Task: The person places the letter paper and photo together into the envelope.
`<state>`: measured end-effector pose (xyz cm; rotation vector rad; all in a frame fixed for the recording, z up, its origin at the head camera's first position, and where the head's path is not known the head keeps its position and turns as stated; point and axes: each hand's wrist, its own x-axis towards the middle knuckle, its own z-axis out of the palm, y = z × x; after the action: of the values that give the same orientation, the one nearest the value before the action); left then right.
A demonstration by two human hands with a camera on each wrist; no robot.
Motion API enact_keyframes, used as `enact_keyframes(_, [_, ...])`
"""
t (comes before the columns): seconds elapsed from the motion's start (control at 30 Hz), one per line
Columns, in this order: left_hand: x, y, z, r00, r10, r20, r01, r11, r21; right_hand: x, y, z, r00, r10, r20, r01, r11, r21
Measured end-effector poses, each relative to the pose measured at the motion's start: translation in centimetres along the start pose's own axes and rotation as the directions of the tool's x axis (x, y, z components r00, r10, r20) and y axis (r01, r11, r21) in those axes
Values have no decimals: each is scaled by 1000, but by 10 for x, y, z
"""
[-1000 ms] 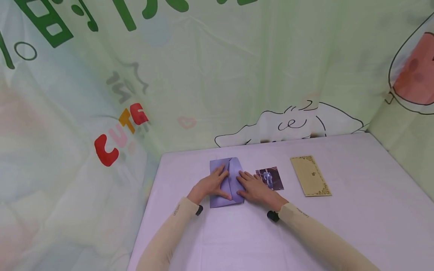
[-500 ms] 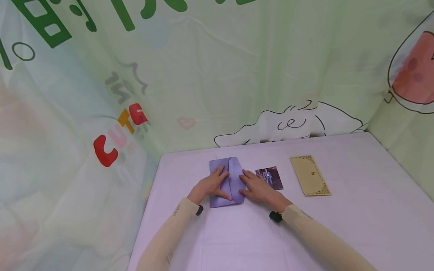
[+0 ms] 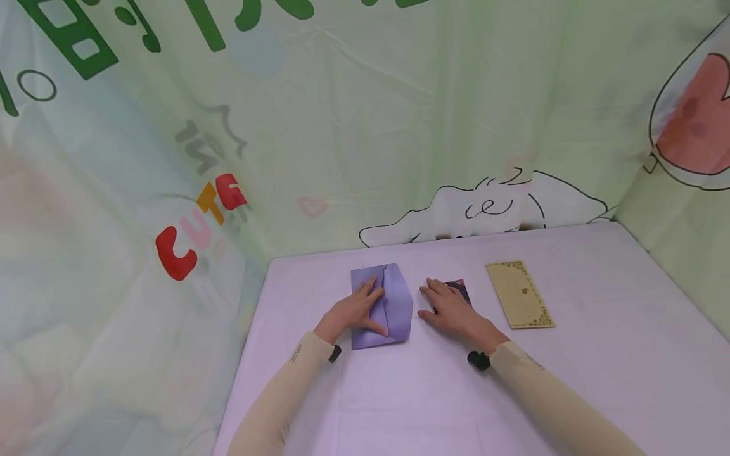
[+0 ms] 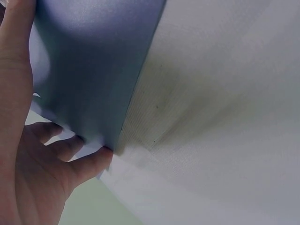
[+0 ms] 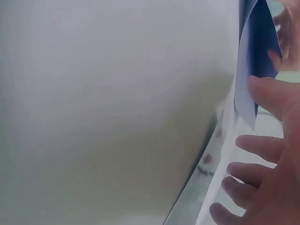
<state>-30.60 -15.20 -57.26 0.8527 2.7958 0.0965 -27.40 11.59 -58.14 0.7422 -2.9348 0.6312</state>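
A purple paper envelope (image 3: 400,297) lies on the table with its flap on the right side lifted a little. My left hand (image 3: 353,311) rests spread on the envelope's left part; the left wrist view shows its fingertips along the envelope's (image 4: 93,61) edge. To the right, my right hand (image 3: 453,311) is off the envelope, fingers loosely extended and holding nothing. It overlaps a small dark photo (image 3: 461,289), hiding most of it. In the right wrist view the raised flap (image 5: 243,93) stands beyond my right thumb.
A tan rectangular card (image 3: 520,294) with ornate corner patterns lies farther right on the table (image 3: 399,405), which has a pale lilac cover. Printed green-white curtain cloth (image 3: 371,126) hangs behind the table and along the left side.
My right hand has left the envelope flap and moved right over the photo, and the flap's right edge now sticks out. My left hand stays in place on the envelope.
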Motion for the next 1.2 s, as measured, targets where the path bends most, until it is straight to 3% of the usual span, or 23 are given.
enact_keyframes(0.33, [-1, 0, -2, 1000, 8, 3, -8, 1000, -4, -5, 34, -14, 994, 107, -3, -107, 994, -20])
enact_keyframes(0.5, [0, 0, -2, 1000, 5, 5, -5, 1000, -6, -8, 50, -18, 979, 200, -32, -201, 977, -68])
enact_keyframes(0.7, [1, -1, 0, 1000, -3, 4, 3, 1000, -13, -10, 57, -20, 966, 257, 7, -256, 964, -70])
enact_keyframes(1.0, [2, -1, 2, 1000, 0, 11, 0, 1000, -15, -9, 60, -23, 956, 288, -56, -286, 958, 37])
enact_keyframes(1.2, [-1, 1, -2, 1000, 1, 10, -1, 1000, -9, -6, 63, -23, 960, 270, -73, -258, 956, 141])
